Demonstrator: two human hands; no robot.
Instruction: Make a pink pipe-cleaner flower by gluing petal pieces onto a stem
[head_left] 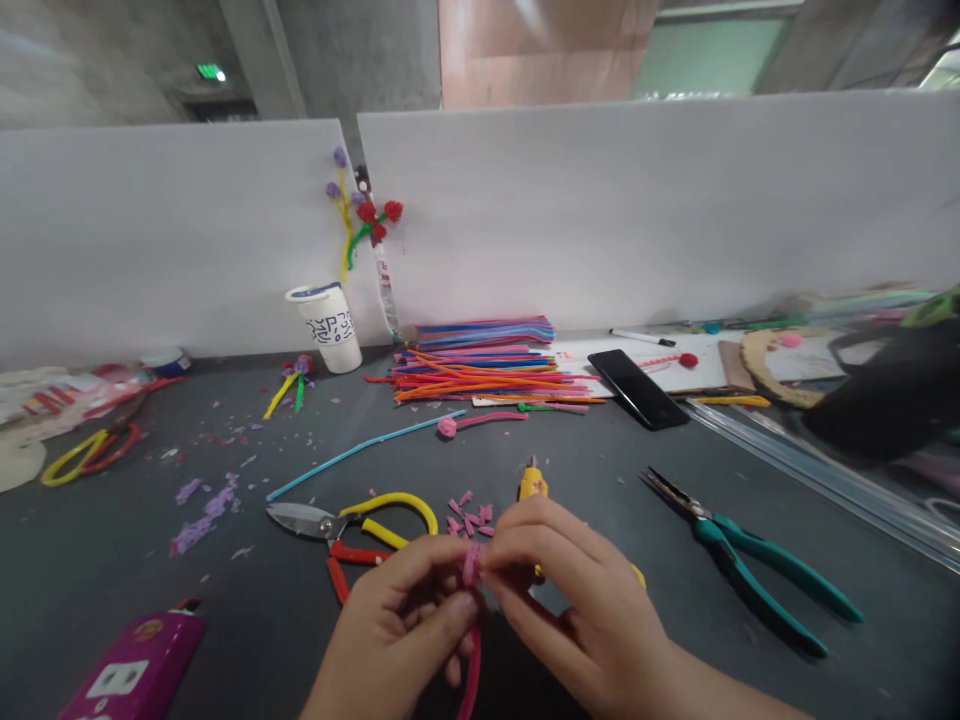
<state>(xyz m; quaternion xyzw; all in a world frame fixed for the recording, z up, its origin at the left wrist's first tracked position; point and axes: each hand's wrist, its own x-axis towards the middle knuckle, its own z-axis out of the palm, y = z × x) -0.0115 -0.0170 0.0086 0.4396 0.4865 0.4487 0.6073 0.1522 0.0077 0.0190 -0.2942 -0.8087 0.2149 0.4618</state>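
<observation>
My left hand point(401, 625) pinches the fuzzy upper end of a pink pipe cleaner point(471, 565), whose stem hangs down below the fingers. Against that end press the closed thumb and fingertips of my right hand point(574, 590); whatever lies between them is hidden. Short pink pipe cleaner snippets point(471, 518) are scattered just beyond my fingers. A yellow glue gun point(532, 483) is mostly covered by my right hand. Beside my left hand lie shears point(330, 525) with red and yellow handles, blades apart.
Teal-handled pliers point(739, 560) lie at right, a black phone point(637, 388) behind them. Bundled pipe cleaners point(487, 375) and a paper cup point(328, 328) stand before a white partition point(637, 210). A pink-headed stem point(480, 422), purple scraps point(206, 520) and a magenta box point(139, 665) lie around.
</observation>
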